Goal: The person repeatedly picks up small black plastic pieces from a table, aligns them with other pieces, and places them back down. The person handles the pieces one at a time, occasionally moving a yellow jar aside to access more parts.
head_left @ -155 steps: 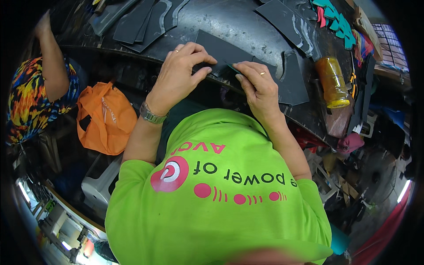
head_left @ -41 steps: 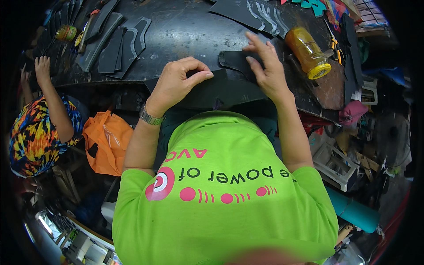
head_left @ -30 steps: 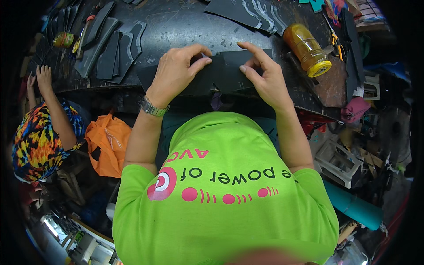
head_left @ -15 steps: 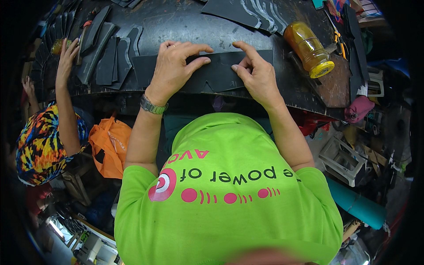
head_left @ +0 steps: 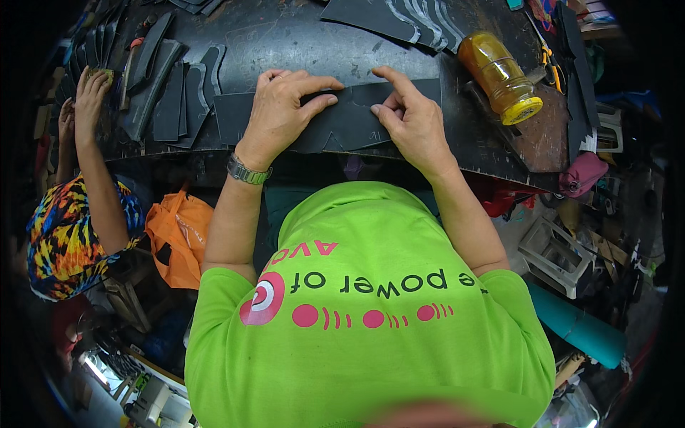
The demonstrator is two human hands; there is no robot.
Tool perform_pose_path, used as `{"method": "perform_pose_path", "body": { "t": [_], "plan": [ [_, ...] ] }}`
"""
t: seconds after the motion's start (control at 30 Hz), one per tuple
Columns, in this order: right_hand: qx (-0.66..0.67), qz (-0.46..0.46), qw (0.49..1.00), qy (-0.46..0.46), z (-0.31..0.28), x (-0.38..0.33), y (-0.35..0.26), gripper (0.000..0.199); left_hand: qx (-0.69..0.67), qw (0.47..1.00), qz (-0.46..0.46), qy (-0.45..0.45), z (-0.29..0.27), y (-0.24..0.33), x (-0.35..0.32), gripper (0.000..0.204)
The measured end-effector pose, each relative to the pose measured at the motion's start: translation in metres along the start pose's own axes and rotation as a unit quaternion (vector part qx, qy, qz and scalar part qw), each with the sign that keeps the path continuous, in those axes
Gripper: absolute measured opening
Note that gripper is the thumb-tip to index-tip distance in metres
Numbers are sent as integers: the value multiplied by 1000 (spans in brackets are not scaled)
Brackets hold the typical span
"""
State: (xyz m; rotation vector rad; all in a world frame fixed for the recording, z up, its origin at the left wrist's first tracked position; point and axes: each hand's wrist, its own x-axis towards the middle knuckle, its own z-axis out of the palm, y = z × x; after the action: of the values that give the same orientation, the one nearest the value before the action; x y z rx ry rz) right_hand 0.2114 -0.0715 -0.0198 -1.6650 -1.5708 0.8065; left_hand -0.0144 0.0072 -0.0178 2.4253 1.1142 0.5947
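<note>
Along the near edge of the table lies a long black sheet piece (head_left: 349, 118), with a notch in its near edge and faint light marks. My left hand (head_left: 285, 107) rests on its left half, a metal-banded watch (head_left: 248, 170) at the wrist. That hand's thumb and index finger stretch to the right with a gap between them; its other fingers are partly hidden. Over the right half is my right hand (head_left: 414, 114), index finger raised beyond the sheet's far edge and thumb apart from it. The remaining right fingers curl inward, partly out of sight.
Cut black pieces (head_left: 171, 100) lie to the left, others with pale edges (head_left: 385, 20) at the far side. A yellow-capped jar (head_left: 496, 75) lies tilted at right, near orange-handled scissors (head_left: 549, 64). On the left, a co-worker's hand (head_left: 91, 93) is at a small yellowish item.
My right index finger and thumb have shifted slightly left; my left hand stays almost in place. At left, the co-worker's hands have come closer together, farther left.
</note>
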Motion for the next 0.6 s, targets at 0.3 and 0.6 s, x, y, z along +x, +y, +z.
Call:
{"method": "perform_pose_path", "body": {
  "t": [0.3, 0.6],
  "plan": [
    [-13, 8, 1000, -7, -1, 2, -2, 52, -15, 1000, 4, 6, 2, -3, 2, 17],
    [-10, 12, 999, -32, -5, 4, -2, 54, -117, 993, -20, 1, -1, -7, 9, 17]
  ]
}}
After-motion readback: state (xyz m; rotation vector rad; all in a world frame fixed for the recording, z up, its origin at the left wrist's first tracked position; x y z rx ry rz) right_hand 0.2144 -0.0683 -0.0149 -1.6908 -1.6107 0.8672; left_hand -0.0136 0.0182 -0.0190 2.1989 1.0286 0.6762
